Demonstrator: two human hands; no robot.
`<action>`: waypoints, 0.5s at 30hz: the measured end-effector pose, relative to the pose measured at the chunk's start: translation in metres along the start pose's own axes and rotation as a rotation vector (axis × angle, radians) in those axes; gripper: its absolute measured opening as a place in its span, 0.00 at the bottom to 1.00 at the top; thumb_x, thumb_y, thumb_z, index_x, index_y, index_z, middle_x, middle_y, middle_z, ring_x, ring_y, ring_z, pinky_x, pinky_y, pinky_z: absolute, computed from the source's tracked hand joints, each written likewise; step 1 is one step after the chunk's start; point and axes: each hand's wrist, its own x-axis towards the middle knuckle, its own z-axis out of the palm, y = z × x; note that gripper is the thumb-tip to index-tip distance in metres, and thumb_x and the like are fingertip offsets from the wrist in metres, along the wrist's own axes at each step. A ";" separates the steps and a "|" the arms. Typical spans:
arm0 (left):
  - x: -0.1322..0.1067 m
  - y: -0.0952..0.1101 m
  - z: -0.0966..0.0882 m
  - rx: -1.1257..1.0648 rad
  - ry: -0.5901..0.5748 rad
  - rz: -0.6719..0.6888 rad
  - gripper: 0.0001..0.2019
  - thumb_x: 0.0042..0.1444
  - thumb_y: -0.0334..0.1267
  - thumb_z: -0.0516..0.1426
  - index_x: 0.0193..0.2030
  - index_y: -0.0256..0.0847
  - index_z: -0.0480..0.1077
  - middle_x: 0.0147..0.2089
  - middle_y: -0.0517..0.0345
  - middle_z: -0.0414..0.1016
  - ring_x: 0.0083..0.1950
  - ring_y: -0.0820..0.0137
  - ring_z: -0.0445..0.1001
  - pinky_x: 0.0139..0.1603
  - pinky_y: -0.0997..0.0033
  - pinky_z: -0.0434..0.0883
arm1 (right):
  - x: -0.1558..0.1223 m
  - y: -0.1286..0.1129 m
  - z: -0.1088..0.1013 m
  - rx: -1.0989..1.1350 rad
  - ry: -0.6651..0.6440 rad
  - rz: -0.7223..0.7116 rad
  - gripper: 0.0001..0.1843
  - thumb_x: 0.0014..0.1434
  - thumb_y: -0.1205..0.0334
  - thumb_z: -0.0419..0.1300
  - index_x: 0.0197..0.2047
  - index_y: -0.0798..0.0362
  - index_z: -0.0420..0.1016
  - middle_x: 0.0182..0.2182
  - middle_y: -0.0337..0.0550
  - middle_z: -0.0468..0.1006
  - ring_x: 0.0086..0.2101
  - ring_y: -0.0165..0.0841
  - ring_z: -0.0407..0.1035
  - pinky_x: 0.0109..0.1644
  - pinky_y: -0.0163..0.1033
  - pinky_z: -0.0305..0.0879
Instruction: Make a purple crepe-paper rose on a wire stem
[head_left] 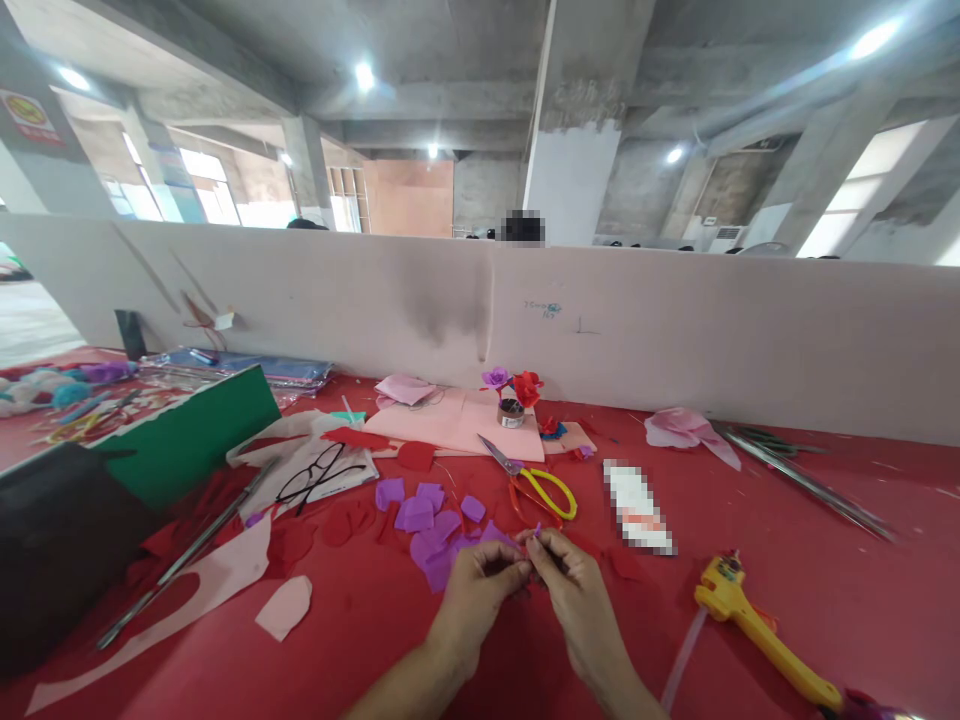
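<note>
Both my hands meet just above the red table, fingertips pinched together. My left hand (484, 580) is closed in a pinch; what lies between its fingers is hidden. A small purple piece (538, 530) pokes up from the fingertips of my right hand (568, 575), which is closed on it. Just behind my left hand are purple petal pieces (420, 513), several of them loose and overlapping. Scissors (541, 485) with yellow and red handles rest beyond my hands, blades pointing away to the left.
A yellow hot glue gun (765, 630) lies at right. Black-framed glasses (319, 475) rest on a plastic bag at left. Finished purple and red flowers (527, 388) stand in a roll of brown tape (511, 413). Pink sheets (450, 420) lie before a white partition (337, 290).
</note>
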 end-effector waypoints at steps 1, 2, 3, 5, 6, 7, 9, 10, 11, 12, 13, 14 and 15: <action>0.000 0.000 0.000 0.002 -0.002 0.012 0.13 0.37 0.45 0.67 0.23 0.36 0.75 0.23 0.58 0.75 0.27 0.72 0.68 0.34 0.71 0.64 | 0.000 -0.001 0.000 0.010 0.011 0.017 0.18 0.49 0.45 0.65 0.30 0.53 0.76 0.28 0.42 0.73 0.29 0.34 0.65 0.32 0.35 0.61; -0.001 0.000 0.000 0.008 -0.003 0.022 0.13 0.38 0.45 0.66 0.23 0.36 0.75 0.23 0.57 0.75 0.27 0.72 0.68 0.34 0.71 0.63 | -0.001 -0.001 0.000 0.015 0.021 0.028 0.18 0.48 0.45 0.66 0.29 0.53 0.76 0.26 0.40 0.72 0.27 0.32 0.63 0.30 0.34 0.60; -0.001 0.000 0.000 0.014 0.000 0.026 0.13 0.38 0.45 0.67 0.23 0.36 0.75 0.23 0.57 0.75 0.27 0.72 0.68 0.33 0.71 0.63 | -0.001 -0.002 0.000 0.016 0.025 0.029 0.18 0.48 0.46 0.66 0.28 0.53 0.75 0.24 0.39 0.71 0.26 0.31 0.61 0.29 0.34 0.58; -0.001 0.000 0.000 0.027 0.011 0.025 0.13 0.37 0.44 0.67 0.23 0.36 0.75 0.23 0.58 0.74 0.26 0.73 0.67 0.33 0.72 0.63 | -0.001 -0.002 0.000 0.012 0.018 0.011 0.18 0.48 0.46 0.66 0.25 0.54 0.73 0.23 0.38 0.68 0.26 0.30 0.60 0.29 0.34 0.58; -0.001 -0.001 0.000 0.029 0.014 0.021 0.13 0.36 0.43 0.67 0.23 0.36 0.75 0.22 0.59 0.73 0.26 0.73 0.66 0.32 0.72 0.62 | -0.001 -0.001 -0.001 0.011 0.010 -0.002 0.18 0.49 0.46 0.66 0.25 0.54 0.73 0.23 0.38 0.68 0.27 0.31 0.60 0.30 0.34 0.59; -0.001 -0.001 0.000 0.026 0.014 0.017 0.13 0.36 0.43 0.67 0.23 0.35 0.75 0.22 0.59 0.73 0.26 0.74 0.66 0.32 0.72 0.62 | -0.001 -0.001 -0.001 0.012 0.003 -0.012 0.18 0.49 0.46 0.65 0.25 0.54 0.73 0.24 0.39 0.69 0.28 0.32 0.62 0.32 0.35 0.61; -0.001 -0.002 0.000 0.005 0.007 0.005 0.13 0.36 0.44 0.67 0.23 0.35 0.75 0.22 0.59 0.72 0.25 0.74 0.66 0.32 0.72 0.62 | -0.001 0.000 0.000 0.017 -0.002 -0.010 0.18 0.50 0.45 0.64 0.27 0.54 0.74 0.26 0.40 0.71 0.31 0.34 0.64 0.35 0.36 0.62; -0.001 -0.002 0.000 -0.010 0.005 0.001 0.14 0.36 0.44 0.68 0.23 0.36 0.74 0.22 0.59 0.72 0.25 0.74 0.66 0.32 0.72 0.62 | 0.000 0.001 0.000 0.022 -0.003 0.000 0.19 0.51 0.45 0.64 0.29 0.54 0.74 0.27 0.41 0.72 0.32 0.35 0.65 0.35 0.36 0.63; -0.001 -0.001 0.001 -0.021 0.009 -0.001 0.14 0.36 0.44 0.68 0.23 0.36 0.74 0.22 0.59 0.73 0.25 0.74 0.66 0.32 0.72 0.62 | 0.000 0.001 0.000 0.029 -0.004 0.016 0.19 0.50 0.44 0.64 0.31 0.54 0.75 0.27 0.41 0.72 0.32 0.35 0.65 0.35 0.37 0.63; -0.001 -0.001 0.001 -0.026 0.016 0.000 0.14 0.35 0.45 0.68 0.23 0.36 0.74 0.22 0.59 0.73 0.26 0.74 0.66 0.32 0.72 0.62 | 0.000 0.001 0.000 0.035 0.000 0.030 0.19 0.50 0.44 0.65 0.32 0.54 0.75 0.28 0.41 0.72 0.31 0.35 0.65 0.35 0.36 0.63; -0.001 -0.001 0.001 -0.024 0.026 0.001 0.14 0.35 0.45 0.68 0.23 0.36 0.74 0.22 0.59 0.73 0.26 0.74 0.66 0.32 0.72 0.62 | 0.000 0.001 0.001 0.039 0.004 0.039 0.19 0.49 0.44 0.65 0.32 0.54 0.75 0.28 0.41 0.72 0.31 0.34 0.65 0.34 0.36 0.63; 0.000 -0.001 0.001 -0.015 0.034 0.000 0.14 0.35 0.44 0.68 0.22 0.36 0.74 0.22 0.59 0.72 0.26 0.74 0.66 0.32 0.72 0.62 | -0.001 0.000 0.001 0.039 0.007 0.039 0.19 0.48 0.45 0.66 0.31 0.54 0.75 0.27 0.40 0.72 0.30 0.34 0.65 0.34 0.36 0.63; 0.000 -0.001 0.001 -0.006 0.040 -0.004 0.14 0.35 0.44 0.68 0.22 0.36 0.74 0.21 0.59 0.72 0.26 0.74 0.66 0.32 0.72 0.62 | -0.001 0.000 0.001 0.033 0.009 0.031 0.19 0.47 0.45 0.67 0.29 0.54 0.74 0.26 0.39 0.71 0.29 0.33 0.64 0.34 0.36 0.62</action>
